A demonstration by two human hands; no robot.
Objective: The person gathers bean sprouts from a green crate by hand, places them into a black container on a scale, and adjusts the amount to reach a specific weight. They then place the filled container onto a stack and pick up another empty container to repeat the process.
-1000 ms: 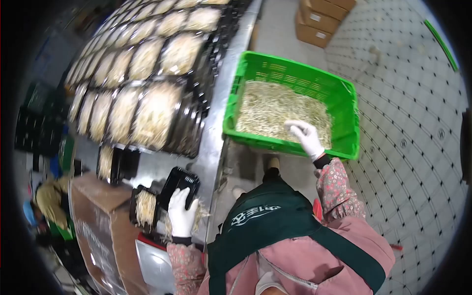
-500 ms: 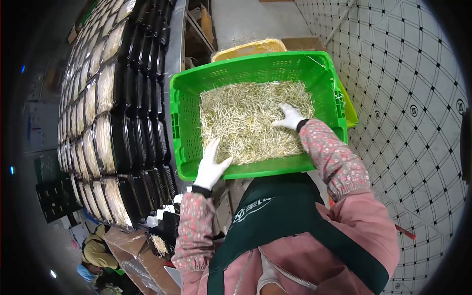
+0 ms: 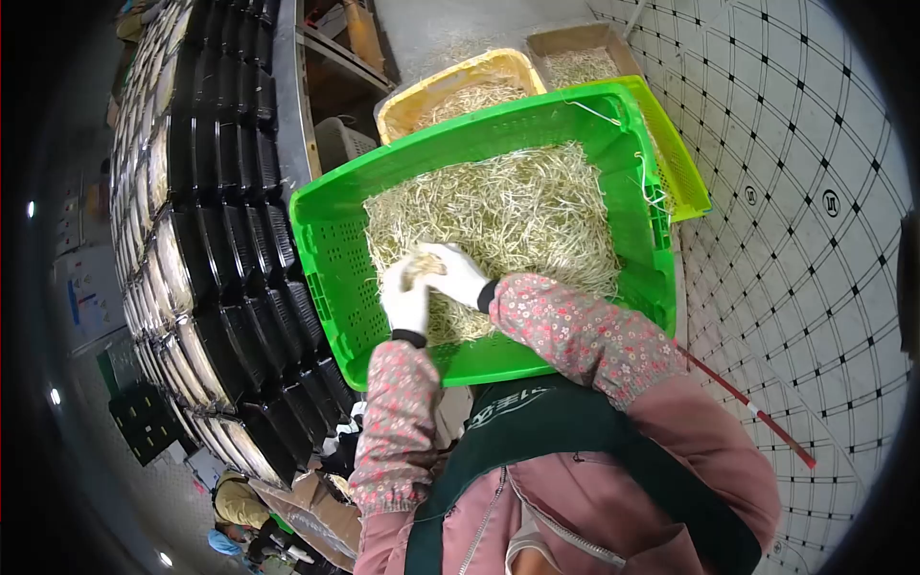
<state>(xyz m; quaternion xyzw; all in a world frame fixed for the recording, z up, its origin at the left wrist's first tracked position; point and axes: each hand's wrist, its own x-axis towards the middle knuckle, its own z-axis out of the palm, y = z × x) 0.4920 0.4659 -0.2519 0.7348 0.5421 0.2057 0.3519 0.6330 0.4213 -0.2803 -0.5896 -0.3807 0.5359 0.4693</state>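
Note:
A large green plastic basket [image 3: 450,369] sits before me, with a thick bed of thin, pale, sprout-like stalks [image 3: 537,206] in it. Over the basket's near left part, my white-gloved left hand [image 3: 406,305] and right hand [image 3: 458,278] come together. Between them is a small clump of the stalks [image 3: 422,266], gripped by both hands' curled fingers. Some fingertips are hidden by the gloves' overlap.
Stacked black trays [image 3: 235,220] holding pale stalks rise on the left beside a metal frame [image 3: 340,59]. Behind the basket are a yellow tub [image 3: 388,125], a cardboard box [image 3: 565,40] and a yellow-green basket [image 3: 685,158]. Another person [image 3: 240,503] is at lower left.
My right hand has moved left across the stalks to meet my left hand. Both, apart and spread before, now hold a clump. The view has shifted, and the basket appears tilted.

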